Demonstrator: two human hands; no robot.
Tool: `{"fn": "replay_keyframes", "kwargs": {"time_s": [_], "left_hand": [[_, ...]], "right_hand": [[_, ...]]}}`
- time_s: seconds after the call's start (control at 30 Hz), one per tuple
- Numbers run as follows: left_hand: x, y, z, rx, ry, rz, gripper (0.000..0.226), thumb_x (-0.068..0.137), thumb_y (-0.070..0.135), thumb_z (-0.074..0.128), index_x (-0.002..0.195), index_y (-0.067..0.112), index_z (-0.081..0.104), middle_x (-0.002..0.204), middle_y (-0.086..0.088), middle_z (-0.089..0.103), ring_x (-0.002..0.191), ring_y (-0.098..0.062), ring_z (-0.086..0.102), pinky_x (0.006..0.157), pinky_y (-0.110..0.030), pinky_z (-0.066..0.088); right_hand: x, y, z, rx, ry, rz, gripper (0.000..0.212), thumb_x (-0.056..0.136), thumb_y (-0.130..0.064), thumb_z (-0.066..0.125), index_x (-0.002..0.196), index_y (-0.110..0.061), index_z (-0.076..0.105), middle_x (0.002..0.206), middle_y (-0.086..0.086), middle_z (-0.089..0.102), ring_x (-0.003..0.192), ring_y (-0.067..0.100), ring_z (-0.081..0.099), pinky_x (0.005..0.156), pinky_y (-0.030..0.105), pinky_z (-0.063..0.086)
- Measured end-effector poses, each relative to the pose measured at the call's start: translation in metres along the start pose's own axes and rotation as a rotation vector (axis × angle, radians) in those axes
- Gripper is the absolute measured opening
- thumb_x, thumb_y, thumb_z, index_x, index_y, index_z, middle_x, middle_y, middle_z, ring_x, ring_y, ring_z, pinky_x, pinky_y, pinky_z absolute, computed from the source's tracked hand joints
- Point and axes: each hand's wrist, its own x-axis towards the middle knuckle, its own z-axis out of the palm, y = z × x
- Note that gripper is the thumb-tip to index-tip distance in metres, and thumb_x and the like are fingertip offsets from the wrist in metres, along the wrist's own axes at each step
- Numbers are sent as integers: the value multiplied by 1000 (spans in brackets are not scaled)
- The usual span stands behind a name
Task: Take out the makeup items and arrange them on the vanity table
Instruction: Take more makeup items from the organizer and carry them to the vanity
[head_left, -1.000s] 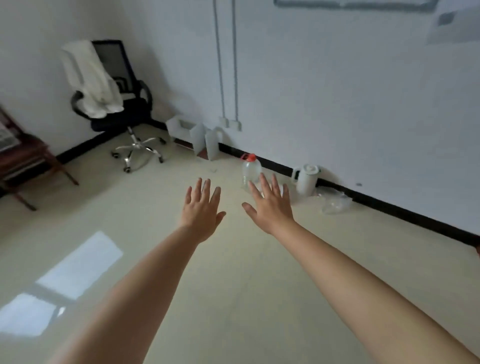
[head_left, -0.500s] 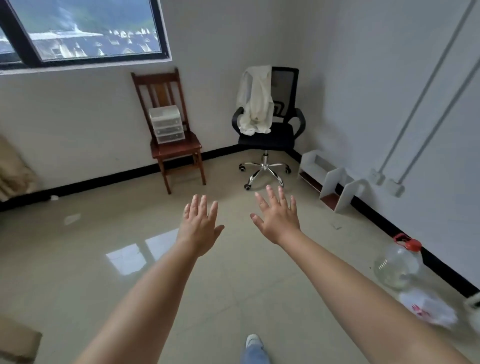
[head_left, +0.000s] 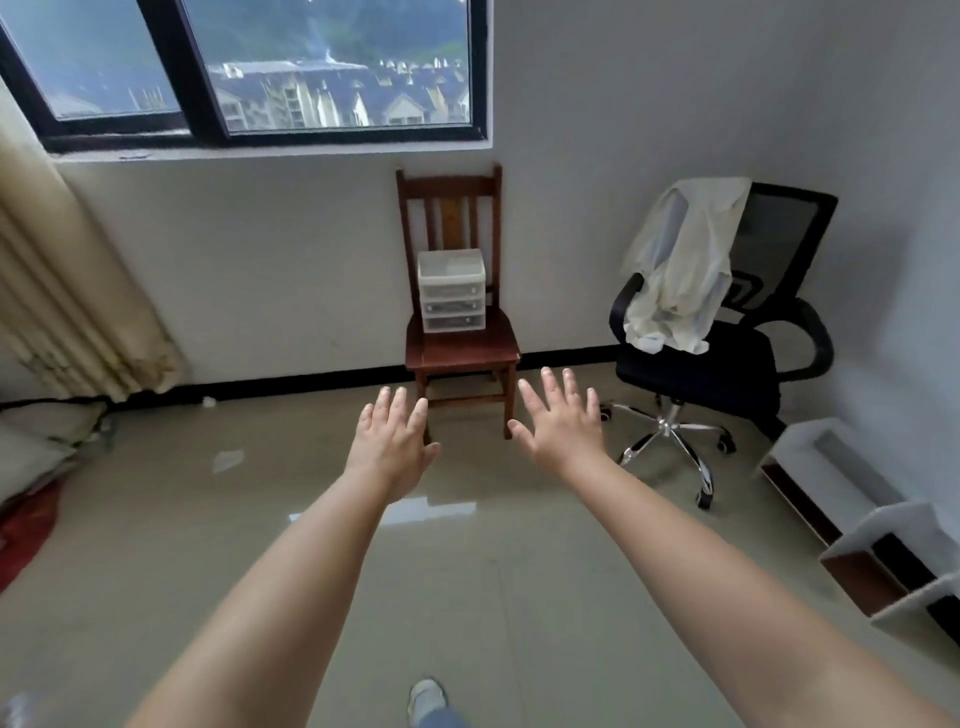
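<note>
Both arms stretched forward over the tiled floor (head_left: 467, 597), palms down. Left hand (head_left: 393, 446) released, fingers straight and close together, holding nothing. Right hand (head_left: 563, 423) likewise released, fingers straight and slightly spread, holding nothing. Hands apart from each other, hovering in the air in front of a wooden chair (head_left: 457, 312) standing against the far wall beneath a dark-framed window (head_left: 249, 73). On the chair seat, toward the backrest, a small translucent drawer organizer (head_left: 451, 290) with three stacked drawers, all closed; dark shapes dimly visible behind the drawer fronts, too blurred to tell what they are. Well apart from both hands, beyond them. To the right of the wooden chair, a black office chair (head_left: 727, 358) on a chrome wheeled base, a pale garment (head_left: 680, 260) draped over its backrest and hanging down onto the seat. Farther right, along the right wall, a white shelf unit (head_left: 883, 535) lying on the floor. At far left, a beige curtain (head_left: 67, 291) hanging beside the window, with grey cushions or bedding (head_left: 41, 447) and a red cloth (head_left: 26, 525) on the floor below it. At the near bottom edge, the toe of a light-coloured shoe (head_left: 426, 699) on the floor between the two forearms. Bright reflection of the window on the glossy tiles just under the hands.
</note>
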Motion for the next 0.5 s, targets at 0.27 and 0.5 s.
{"fn": "replay_keyframes", "kwargs": {"time_s": [0.27,0.5], "left_hand": [[221,-113,-3,31,34,-85,64,97,45,27,148,15,2,156,-13,-2,144,-28,-6,117,-41,2],[371,-159,31,18,-16,-97,63,98,44,25,148,15,1,156,-13,-4,144,-28,-8,117,-41,-1]], "right_hand": [[229,-25,-2,5,60,112,58,95,-49,27,146,-27,10,157,6,-2,144,26,-7,115,48,0],[388,-28,36,3,40,156,59,95,-48,28,146,-25,10,156,8,-2,144,27,-6,115,48,1]]}}
